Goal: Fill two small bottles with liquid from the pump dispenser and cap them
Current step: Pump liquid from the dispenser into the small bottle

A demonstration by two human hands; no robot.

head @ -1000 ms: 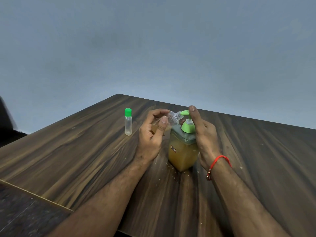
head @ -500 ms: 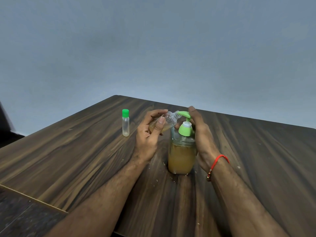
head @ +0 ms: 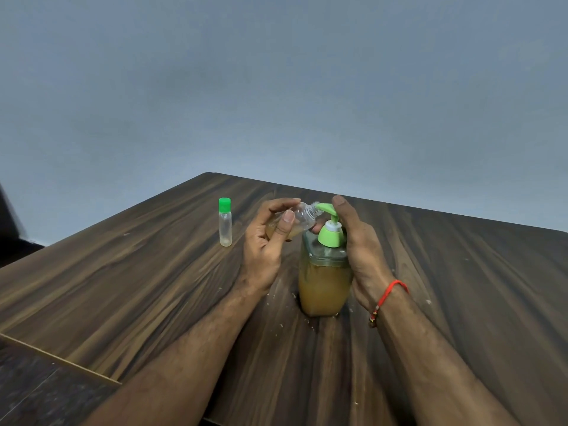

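The thumb and curled fingers [head: 287,224] of the left hand [head: 264,247] pinch an uncapped small bottle [head: 299,218], held tilted nearly on its side, its threaded neck touching the green spout of the pump dispenser [head: 325,272]. A shallow pool of amber liquid lies along the bottle's lower side; the rest of its body is hidden behind the thumb and palm.

The right hand [head: 359,256] stands on edge against the dispenser's right side, its fingers nearly straight, one fingertip resting on top of the green pump head [head: 330,230] (the thumb shows only as a tip under the spout, so how firmly it braces cannot be told). The palm covers the dispenser's right wall. A red thread bracelet [head: 388,298] circles the right wrist.

The square clear dispenser, filled with cloudy amber liquid to just below its shoulder, stands upright on the dark wood-grain tabletop [head: 153,287] between the two hands. To the left, apart from the left hand, a second small bottle [head: 225,224] stands upright with its green cap on; its contents are hard to make out. Pale crumbs dot the tabletop near the dispenser's base.
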